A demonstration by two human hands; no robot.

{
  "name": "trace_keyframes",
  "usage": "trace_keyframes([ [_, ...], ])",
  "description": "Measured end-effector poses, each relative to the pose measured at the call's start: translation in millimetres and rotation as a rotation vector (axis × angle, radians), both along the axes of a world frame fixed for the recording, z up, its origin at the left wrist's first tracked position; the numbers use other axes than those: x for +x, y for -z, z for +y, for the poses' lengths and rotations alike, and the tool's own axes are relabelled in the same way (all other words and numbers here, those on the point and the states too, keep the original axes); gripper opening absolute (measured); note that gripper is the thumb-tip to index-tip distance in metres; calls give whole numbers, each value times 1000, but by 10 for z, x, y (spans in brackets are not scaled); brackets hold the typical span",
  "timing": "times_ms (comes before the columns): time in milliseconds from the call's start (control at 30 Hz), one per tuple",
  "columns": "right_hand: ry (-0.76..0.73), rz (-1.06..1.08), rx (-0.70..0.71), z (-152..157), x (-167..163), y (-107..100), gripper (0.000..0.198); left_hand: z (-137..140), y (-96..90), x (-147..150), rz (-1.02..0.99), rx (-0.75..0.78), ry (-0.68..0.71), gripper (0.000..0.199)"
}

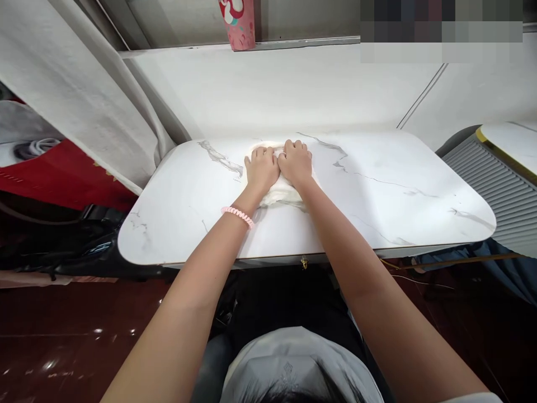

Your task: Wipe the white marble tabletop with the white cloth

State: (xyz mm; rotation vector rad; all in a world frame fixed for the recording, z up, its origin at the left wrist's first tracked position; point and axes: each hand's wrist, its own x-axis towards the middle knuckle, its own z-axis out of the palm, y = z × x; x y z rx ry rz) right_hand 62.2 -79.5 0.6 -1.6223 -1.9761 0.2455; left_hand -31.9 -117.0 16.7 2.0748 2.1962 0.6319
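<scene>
A soft, cream-white piece of what looks like cloth (282,193) lies bunched on the white marbled table (176,196), close to its far edge. My left hand (263,168) presses on its left part with the fingers curled into it, and a pink coil band (238,216) circles that wrist. Beside it, thumbs almost touching, my right hand (297,162) grips the right part with bent fingers. Both hands cover the upper middle of the piece, so its full shape is hidden.
A pink patterned cup (238,25) stands on the ledge behind the table. White curtain (92,84) hangs at left, near a red cloth (62,176). A small brass-coloured fitting (304,262) sits on the table's front edge. At right is a ribbed grey panel (490,179).
</scene>
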Motion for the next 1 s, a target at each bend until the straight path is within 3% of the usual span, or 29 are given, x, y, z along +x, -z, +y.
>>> trace_keyframes([
  [267,52,-60,-27,388,11,-82,25,475,17,22,-30,18,0,37],
  [567,31,-7,33,855,36,15,18,819,22,58,-47,43,-33,39],
  [1000,44,-21,27,1065,63,-33,17,1094,50,86,-39,57,-46,40],
])
